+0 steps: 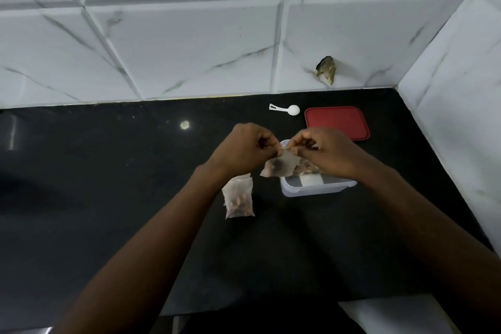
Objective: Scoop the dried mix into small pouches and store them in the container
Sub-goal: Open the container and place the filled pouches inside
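left hand [245, 148] + right hand [324, 150] pinch top of small translucent filled pouch [279, 167], frame centre, likely sealing it | over clear plastic container [315, 188] for drop-in | second filled pouch [239, 196] lower left | white scoop [286, 110] parked upper centre

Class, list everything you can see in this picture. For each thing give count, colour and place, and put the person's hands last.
held pouch: one, translucent with brown mix, over the container
filled pouches: stacked, count unclear, translucent with brown mix, left of the container
container: one, clear, mid-counter, brown mix inside
lid: one, red, behind the container
scoop: one, white, left of the lid
counter: one, black
tiles: white, marbled, walls behind and right
chip: one, brownish, back wall
left hand: pinches the held pouch's top
right hand: pinches the same top
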The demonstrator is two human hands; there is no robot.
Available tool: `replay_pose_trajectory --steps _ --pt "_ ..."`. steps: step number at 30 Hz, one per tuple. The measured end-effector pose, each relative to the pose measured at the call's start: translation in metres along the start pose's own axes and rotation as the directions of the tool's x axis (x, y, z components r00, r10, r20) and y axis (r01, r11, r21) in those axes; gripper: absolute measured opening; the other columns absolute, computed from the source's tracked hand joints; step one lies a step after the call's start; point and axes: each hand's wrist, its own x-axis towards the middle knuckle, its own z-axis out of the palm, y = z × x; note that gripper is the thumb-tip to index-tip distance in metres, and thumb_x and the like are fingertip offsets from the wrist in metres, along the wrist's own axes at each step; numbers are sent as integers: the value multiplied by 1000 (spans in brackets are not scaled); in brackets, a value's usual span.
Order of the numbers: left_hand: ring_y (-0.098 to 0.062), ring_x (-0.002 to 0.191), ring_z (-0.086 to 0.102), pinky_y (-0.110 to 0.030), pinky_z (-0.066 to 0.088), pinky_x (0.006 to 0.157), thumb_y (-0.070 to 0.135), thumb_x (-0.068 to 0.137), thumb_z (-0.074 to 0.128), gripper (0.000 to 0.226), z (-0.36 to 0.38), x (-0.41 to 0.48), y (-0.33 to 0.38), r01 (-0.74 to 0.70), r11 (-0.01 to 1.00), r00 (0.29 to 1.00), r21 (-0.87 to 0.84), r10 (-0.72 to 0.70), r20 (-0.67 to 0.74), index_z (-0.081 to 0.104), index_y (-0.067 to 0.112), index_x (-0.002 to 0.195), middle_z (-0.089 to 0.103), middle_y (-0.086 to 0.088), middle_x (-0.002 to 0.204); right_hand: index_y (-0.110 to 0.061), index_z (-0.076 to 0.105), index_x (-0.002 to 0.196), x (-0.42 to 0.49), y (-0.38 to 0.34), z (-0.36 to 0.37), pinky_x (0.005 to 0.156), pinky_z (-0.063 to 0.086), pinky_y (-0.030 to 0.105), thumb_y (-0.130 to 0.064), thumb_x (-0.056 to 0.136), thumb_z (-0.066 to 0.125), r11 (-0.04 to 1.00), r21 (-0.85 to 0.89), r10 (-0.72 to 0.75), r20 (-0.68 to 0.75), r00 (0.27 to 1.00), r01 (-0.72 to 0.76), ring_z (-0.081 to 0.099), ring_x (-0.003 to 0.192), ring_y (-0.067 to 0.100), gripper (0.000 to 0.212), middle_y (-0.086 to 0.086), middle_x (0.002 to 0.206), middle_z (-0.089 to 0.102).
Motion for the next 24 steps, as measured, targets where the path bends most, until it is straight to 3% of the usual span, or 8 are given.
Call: replay_pose_trajectory --steps 4,8,11,16,19,24 --pt "-2 83 70 -9 52 74 19 90 78 10 10 23 24 -33 999 999 -10 33 6 81 16 99 78 5 91 -36 72 99 -1 20 -29 75 51 22 -27 97 67 998 -61 -7 -32 999 5 65 87 -4 12 -17 94 70" --pt "2 77 66 -6 49 72 16 89 78 10 31 37 32 -20 1000 999 23 20 26 81 13 99 76 4 92 -31 73 102 -1 46 -35 71 47 20 -25 96 68 998 -63 22 -27 999 -24 65 87 -1 10 -16 95 69" --pt "-2 79 68 -20 58 83 11 90 76 11 50 45 28 40 997 993 71 -47 104 80 13 101 76 3 96 -25 75 105 5 68 -27 69 49 18 -22 95 69 997 -41 74 13 997 -73 67 86 5 12 -9 98 71" --pt "-17 93 71 -39 60 90 18 93 70 17 78 53 14 126 940 967 316 -187 171 79 23 107 75 -1 109 -20 75 107 21 94 -1 83 48 15 -14 96 68 995 -76 81 126 989 -72 66 97 3 15 -9 108 73" --pt "-25 102 69 -42 58 87 24 96 66 23 88 54 13 117 857 963 502 -222 154 75 30 116 69 -3 117 -19 75 108 30 103 12 93 50 24 -13 96 67 991 -115 92 150 984 -75 64 93 1 15 -8 104 73" --pt "-22 101 68 -37 53 84 28 98 65 23 95 61 13 97 739 982 666 -181 58 73 26 120 71 -3 110 -19 74 102 39 107 20 86 57 26 -5 96 64 993 -49 115 63 991 -112 68 89 7 18 -3 101 74"
